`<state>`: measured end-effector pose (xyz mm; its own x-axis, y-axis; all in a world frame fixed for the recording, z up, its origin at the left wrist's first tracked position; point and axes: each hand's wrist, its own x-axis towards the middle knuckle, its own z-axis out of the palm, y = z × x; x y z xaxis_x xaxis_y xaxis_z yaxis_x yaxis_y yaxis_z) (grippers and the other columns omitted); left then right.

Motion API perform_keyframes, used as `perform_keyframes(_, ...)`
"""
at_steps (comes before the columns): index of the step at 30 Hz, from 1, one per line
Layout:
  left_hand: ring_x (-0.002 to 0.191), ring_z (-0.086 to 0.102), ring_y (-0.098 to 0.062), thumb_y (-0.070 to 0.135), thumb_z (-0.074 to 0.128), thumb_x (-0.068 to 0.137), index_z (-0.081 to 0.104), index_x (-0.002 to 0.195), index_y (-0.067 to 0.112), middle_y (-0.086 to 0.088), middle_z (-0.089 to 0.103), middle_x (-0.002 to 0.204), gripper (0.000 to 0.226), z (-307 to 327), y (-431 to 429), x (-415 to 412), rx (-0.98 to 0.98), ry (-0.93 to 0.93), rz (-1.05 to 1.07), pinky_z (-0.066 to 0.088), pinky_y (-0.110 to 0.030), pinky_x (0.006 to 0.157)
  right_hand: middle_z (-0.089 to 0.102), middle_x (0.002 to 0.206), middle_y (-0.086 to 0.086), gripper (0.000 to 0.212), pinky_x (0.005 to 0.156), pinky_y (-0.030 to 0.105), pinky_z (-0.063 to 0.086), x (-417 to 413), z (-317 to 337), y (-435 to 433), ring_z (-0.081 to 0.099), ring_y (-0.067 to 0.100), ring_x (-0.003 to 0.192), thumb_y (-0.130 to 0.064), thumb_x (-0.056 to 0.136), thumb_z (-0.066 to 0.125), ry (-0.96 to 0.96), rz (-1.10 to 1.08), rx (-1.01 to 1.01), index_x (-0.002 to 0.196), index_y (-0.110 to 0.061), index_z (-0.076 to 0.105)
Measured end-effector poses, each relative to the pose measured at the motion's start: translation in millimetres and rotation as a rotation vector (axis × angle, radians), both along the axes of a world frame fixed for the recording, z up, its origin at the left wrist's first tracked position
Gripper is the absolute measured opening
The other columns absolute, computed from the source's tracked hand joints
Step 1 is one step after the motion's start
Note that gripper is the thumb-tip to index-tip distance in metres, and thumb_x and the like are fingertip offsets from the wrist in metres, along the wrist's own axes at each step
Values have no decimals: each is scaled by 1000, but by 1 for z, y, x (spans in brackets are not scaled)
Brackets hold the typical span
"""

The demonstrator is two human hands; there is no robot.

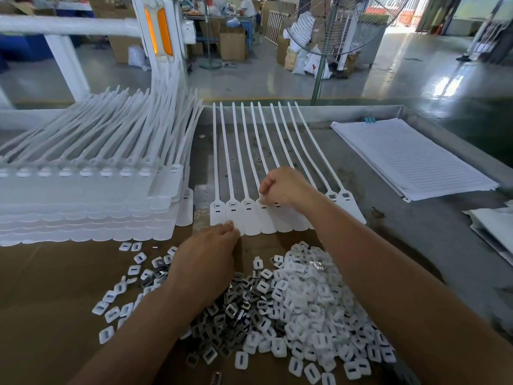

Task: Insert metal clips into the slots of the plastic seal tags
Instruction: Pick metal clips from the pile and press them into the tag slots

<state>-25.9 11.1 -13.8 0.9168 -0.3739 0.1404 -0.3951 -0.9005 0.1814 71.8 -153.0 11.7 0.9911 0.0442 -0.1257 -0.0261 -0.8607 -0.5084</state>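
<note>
A joined strip of white plastic seal tags (251, 218) lies in the middle of the table, tails pointing away. My right hand (286, 187) is curled over the head of the fourth tag, fingertips pinching at its slot; what they hold is hidden. My left hand (206, 259) rests palm down, with fingertips pressing the lower edge of the left tags. Dark metal clips (233, 312) lie in a pile just under my left wrist, mixed with white plastic caps (313, 307).
A tall stack of white tag strips (83, 201) fills the left of the table. A pad of lined paper (410, 159) lies at the right. Brown cardboard (47, 287) covers the near table. A standing fan (333, 26) and boxes stand beyond the far edge.
</note>
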Motion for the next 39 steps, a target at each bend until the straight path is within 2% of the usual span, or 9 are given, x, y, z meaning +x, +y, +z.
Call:
perform_keyframes(5, 129, 37, -8, 12, 37, 89, 39, 136, 27, 12, 32, 146, 49, 1, 1, 1, -1, -5, -13, 33, -22, 100, 65, 97, -6, 18, 65, 13, 45, -18, 14, -23, 59, 4, 86, -8, 84, 64, 139, 101, 299, 97, -20, 62)
perform_keyframes(9, 130, 36, -7, 9, 38, 88, 40, 136, 25, 9, 34, 146, 51, -2, 1, 2, -12, -5, -17, 28, -19, 102, 65, 87, -11, 14, 70, 10, 43, -44, 23, -42, 60, 1, 81, -13, 82, 68, 99, 183, 222, 89, -24, 64)
perform_keyframes(13, 132, 31, -8, 7, 36, 88, 33, 140, 24, 9, 27, 149, 55, -4, 0, 4, 4, 25, -8, 25, -19, 104, 64, 76, -13, 12, 64, 8, 43, -69, 22, -51, 57, -8, 64, -17, 82, 68, 160, 258, 145, 84, -28, 64)
perform_keyframes(19, 133, 29, -7, 7, 35, 88, 31, 140, 26, 10, 25, 150, 57, -5, 0, 5, 3, 37, 4, 24, -19, 105, 64, 81, -14, 15, 68, 12, 43, -77, 11, -48, 55, -7, 68, -25, 78, 73, 196, 295, 102, 90, -29, 67)
perform_keyframes(24, 133, 29, -6, 7, 36, 87, 32, 140, 26, 11, 26, 149, 57, -3, -1, 4, 3, 25, 2, 24, -19, 105, 63, 75, -12, 14, 67, 18, 46, -77, 6, -46, 56, 0, 69, -22, 80, 70, 196, 307, 36, 72, -29, 62)
perform_keyframes(29, 133, 29, -5, 7, 37, 87, 34, 139, 26, 11, 27, 148, 56, -3, -1, 3, -7, 19, 2, 25, -19, 105, 64, 77, -10, 9, 67, 18, 48, -78, 5, -47, 58, 3, 70, -24, 84, 65, 171, 300, 38, 76, -26, 61)
perform_keyframes(34, 133, 30, -5, 7, 37, 88, 34, 139, 26, 11, 28, 148, 55, -3, -1, 4, -5, 14, 4, 26, -19, 104, 61, 78, -13, 8, 64, 14, 41, -75, 5, -49, 54, -1, 69, -27, 88, 61, 107, 266, 124, 81, -30, 59)
perform_keyframes(37, 133, 30, -5, 7, 37, 88, 34, 139, 26, 11, 28, 148, 55, -3, -1, 4, -8, 13, 4, 25, -18, 104, 65, 81, -3, 10, 68, 23, 46, -74, 5, -50, 53, 6, 68, -30, 89, 59, 79, 237, 113, 82, -24, 63)
perform_keyframes(39, 133, 29, -5, 8, 36, 88, 33, 140, 27, 12, 26, 149, 55, -3, -2, 4, -3, 16, 3, 25, -18, 104, 66, 79, 1, 13, 63, 22, 45, -74, 4, -51, 51, 5, 62, -32, 88, 59, 50, 206, 122, 81, -21, 64)
